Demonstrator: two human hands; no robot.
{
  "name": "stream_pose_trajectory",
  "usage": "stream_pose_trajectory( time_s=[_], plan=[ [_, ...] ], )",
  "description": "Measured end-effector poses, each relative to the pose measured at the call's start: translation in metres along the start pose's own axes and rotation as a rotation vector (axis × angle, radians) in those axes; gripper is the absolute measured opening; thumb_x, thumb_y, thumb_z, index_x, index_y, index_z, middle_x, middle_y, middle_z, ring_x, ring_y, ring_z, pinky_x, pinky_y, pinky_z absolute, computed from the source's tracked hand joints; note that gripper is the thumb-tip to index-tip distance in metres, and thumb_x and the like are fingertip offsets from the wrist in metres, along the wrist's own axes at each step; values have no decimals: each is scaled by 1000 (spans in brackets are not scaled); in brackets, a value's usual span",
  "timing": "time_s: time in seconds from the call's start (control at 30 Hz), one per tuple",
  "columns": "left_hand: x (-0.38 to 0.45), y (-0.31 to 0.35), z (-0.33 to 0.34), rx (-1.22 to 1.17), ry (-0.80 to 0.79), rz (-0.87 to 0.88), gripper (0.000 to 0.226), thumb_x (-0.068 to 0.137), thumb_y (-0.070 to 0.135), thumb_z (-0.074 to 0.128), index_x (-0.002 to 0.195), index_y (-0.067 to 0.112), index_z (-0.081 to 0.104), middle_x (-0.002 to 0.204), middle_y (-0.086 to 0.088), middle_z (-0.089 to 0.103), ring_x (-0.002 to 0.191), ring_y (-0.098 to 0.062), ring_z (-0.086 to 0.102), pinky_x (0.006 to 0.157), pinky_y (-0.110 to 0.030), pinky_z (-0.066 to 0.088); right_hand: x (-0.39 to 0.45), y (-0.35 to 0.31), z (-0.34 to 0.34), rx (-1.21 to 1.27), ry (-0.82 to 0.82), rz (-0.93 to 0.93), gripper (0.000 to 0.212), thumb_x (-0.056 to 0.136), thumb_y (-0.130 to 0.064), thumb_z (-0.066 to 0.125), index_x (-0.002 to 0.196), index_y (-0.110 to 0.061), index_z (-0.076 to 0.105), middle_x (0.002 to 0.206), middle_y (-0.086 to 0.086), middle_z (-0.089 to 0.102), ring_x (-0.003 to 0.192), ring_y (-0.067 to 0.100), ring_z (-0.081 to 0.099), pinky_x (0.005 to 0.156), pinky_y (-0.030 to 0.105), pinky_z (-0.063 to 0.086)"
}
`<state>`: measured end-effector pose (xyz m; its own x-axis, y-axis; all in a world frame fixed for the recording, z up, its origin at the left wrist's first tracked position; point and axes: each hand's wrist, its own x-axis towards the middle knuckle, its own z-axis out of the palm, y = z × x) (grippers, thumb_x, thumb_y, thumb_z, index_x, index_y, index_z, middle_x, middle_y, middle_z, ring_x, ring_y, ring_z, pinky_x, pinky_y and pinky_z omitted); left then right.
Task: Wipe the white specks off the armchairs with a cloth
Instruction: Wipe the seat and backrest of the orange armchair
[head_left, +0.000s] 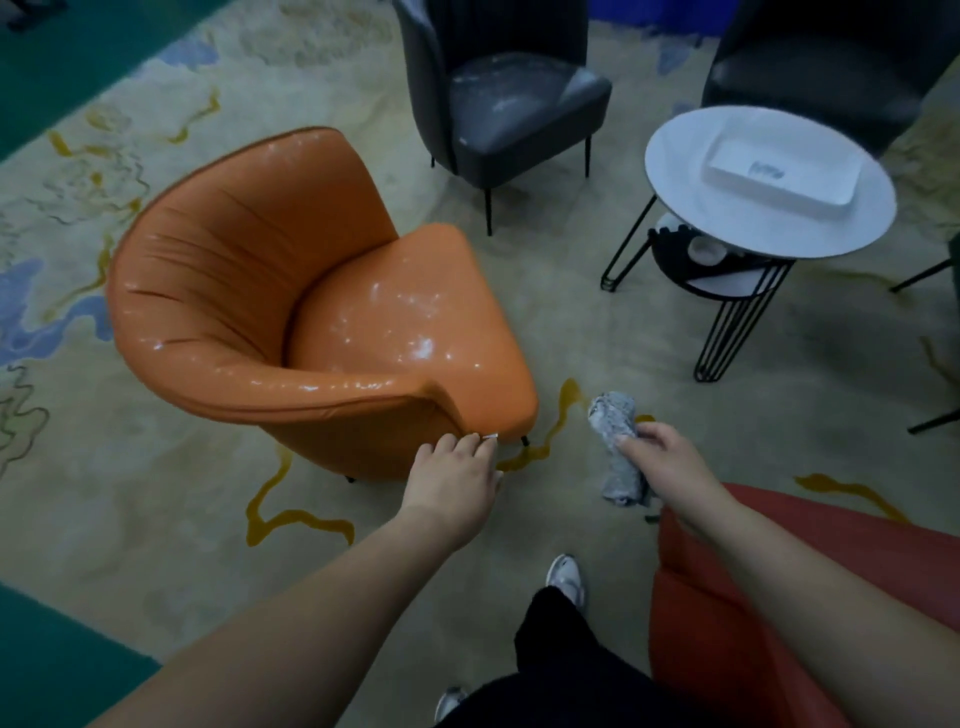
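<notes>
An orange armchair (249, 280) stands at centre left, its seat cushion dotted with white specks (410, 322). My right hand (670, 467) grips a rolled grey cloth (615, 431) in the air, to the right of the chair's front corner. My left hand (457, 478) hovers by the chair's near arm, at its lower front edge, fingers loosely curled with something small and white at the fingertips. A dark grey armchair (519, 104) behind also carries white specks on its seat.
A round white side table (727, 228) on black wire legs holds a white tray (779, 171), with a lower shelf beneath. Another dark chair (831, 67) stands at the back right. A red-orange seat (737, 597) is beside my right leg. Patterned carpet (156, 493) covers the floor.
</notes>
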<state>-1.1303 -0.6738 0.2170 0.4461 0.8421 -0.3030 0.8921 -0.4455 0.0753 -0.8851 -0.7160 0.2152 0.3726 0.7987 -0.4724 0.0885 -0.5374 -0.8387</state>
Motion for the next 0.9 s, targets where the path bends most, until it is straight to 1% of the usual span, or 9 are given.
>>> stream_pose_trajectory(
  time_s=[0.07, 0.17, 0.23, 0.3, 0.43, 0.53, 0.6, 0.73, 0.9],
  plan=[
    [32, 7, -8, -1, -17, -5, 50, 101, 43, 30, 146, 24, 34, 147, 0, 42, 130, -27, 39, 101, -43, 35, 31, -15, -14, -44, -9, 19, 20, 89, -20, 62, 108, -14, 60, 88, -6, 65, 73, 4, 62, 56, 17, 47],
    [70, 20, -22, 12, -35, -16, 49, 101, 43, 29, 145, 23, 34, 145, -2, 43, 128, -28, 40, 100, -43, 36, 70, -36, -31, -55, -51, 68, 19, 90, -17, 56, 106, -11, 64, 92, 8, 70, 84, 27, 68, 73, 37, 55],
    [95, 24, -31, 1, -38, -30, 48, 101, 43, 29, 144, 22, 36, 144, -2, 45, 126, -29, 42, 99, -43, 36, 94, -51, -38, -14, -78, 103, 22, 92, -12, 48, 109, -6, 62, 86, 15, 69, 79, 36, 69, 60, 36, 55],
    [113, 25, -36, -7, -35, -46, 48, 101, 44, 30, 143, 22, 37, 143, -2, 46, 126, -28, 42, 99, -44, 36, 112, -66, -39, 59, -109, 147, 29, 93, -9, 40, 117, -7, 55, 84, 17, 65, 65, 33, 67, 45, 27, 50],
    [152, 16, -47, -14, -64, -62, 50, 101, 43, 30, 146, 22, 33, 146, -2, 43, 127, -28, 40, 98, -44, 35, 147, -92, -35, 121, -122, 216, 31, 94, -14, 35, 119, -17, 54, 90, 16, 63, 52, 24, 65, 39, 22, 43],
    [185, 2, -52, 11, -80, -68, 49, 101, 41, 31, 146, 22, 33, 146, -2, 43, 126, -28, 41, 98, -44, 34, 174, -112, -30, 58, -141, 193, 32, 99, -33, 39, 113, -12, 58, 86, 13, 65, 55, 21, 65, 48, 25, 45],
    [208, -9, -56, 25, -93, -64, 48, 101, 41, 30, 145, 22, 33, 144, -2, 44, 126, -28, 41, 98, -44, 35, 187, -127, -27, -8, -130, 148, 36, 97, -42, 45, 113, -12, 57, 95, 13, 66, 58, 20, 65, 53, 29, 47],
    [254, -31, -66, 26, -95, -53, 49, 102, 41, 29, 146, 20, 32, 144, -3, 44, 128, -30, 40, 102, -46, 35, 218, -158, -20, -71, -132, 110, 34, 93, -31, 59, 122, -16, 49, 107, 13, 63, 69, 26, 67, 62, 34, 49],
    [293, -53, -76, -2, -119, -103, 51, 102, 42, 27, 149, 21, 28, 148, -3, 40, 132, -30, 36, 107, -47, 31, 269, -190, 1, -134, -122, 67, 22, 93, -31, 59, 111, -22, 51, 96, 7, 64, 81, 31, 69, 69, 40, 54]
  ],
)
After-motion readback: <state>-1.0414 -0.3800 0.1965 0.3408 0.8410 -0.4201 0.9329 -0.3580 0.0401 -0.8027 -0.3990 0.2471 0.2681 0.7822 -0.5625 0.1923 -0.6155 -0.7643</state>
